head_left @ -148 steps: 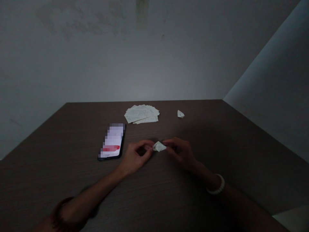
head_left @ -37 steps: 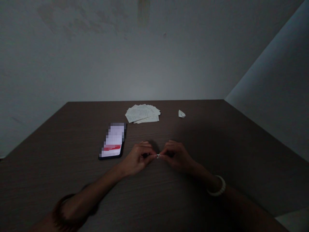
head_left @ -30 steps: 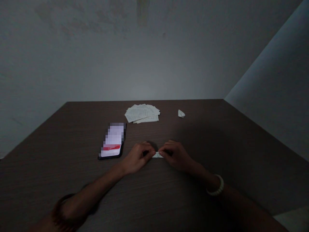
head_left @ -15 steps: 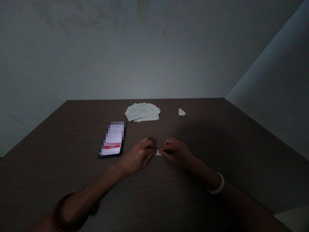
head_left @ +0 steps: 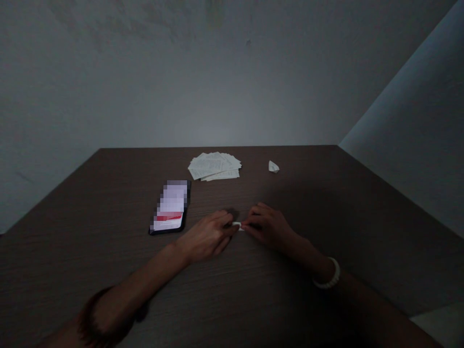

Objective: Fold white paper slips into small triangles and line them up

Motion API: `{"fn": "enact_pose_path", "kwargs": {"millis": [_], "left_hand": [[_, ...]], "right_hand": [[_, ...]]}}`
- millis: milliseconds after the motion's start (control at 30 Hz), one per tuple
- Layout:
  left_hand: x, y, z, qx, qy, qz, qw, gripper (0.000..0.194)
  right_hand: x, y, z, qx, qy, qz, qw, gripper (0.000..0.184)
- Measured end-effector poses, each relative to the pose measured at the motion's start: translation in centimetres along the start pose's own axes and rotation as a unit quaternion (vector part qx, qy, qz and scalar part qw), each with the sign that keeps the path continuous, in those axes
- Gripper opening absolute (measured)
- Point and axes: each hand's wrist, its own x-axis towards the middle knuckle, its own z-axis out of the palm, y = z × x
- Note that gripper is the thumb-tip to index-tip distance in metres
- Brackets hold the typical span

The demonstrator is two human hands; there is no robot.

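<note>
A small folded piece of paper (head_left: 237, 225) lies between my fingertips on the dark brown table (head_left: 217, 299), mostly covered by them. My left hand (head_left: 208, 234) is closed on its left side, palm down, with a finger reaching over the paper. On the right side, my right hand (head_left: 270, 227) pinches the paper's edge between thumb and fingers. How the paper is folded at this moment is hidden. Farther off, to the right, sits another small folded paper piece (head_left: 273, 167).
A fanned stack of printed paper sheets (head_left: 214, 166) rests near the table's far edge. Left of my hands lies a phone (head_left: 169, 207) with its screen lit and blurred. A stained wall (head_left: 217, 87) rises behind the table, and a slanted surface (head_left: 416, 116) borders the right.
Earlier the paper showed a pointed, opened shape between my hands; it then became a narrow flat strip. My left hand has since rolled over, its finger now across the paper.
</note>
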Motion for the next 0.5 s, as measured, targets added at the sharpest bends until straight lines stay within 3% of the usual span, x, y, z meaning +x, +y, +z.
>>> {"fn": "enact_pose_path", "kwargs": {"millis": [233, 400, 500], "left_hand": [[-0.28, -0.72, -0.32, -0.020, -0.005, 0.019, 1.000, 0.028], [-0.42, -0.41, -0.07, -0.057, -0.001, 0.009, 0.998, 0.027], [-0.39, -0.13, 0.21, -0.076, 0.032, 0.017, 0.996, 0.028]], "right_hand": [[-0.19, 0.16, -0.25, 0.013, -0.027, 0.017, 0.999, 0.016], [-0.28, 0.58, 0.13, 0.002, 0.002, 0.026, 1.000, 0.014], [-0.30, 0.68, 0.30, -0.017, 0.014, 0.009, 1.000, 0.013]]}}
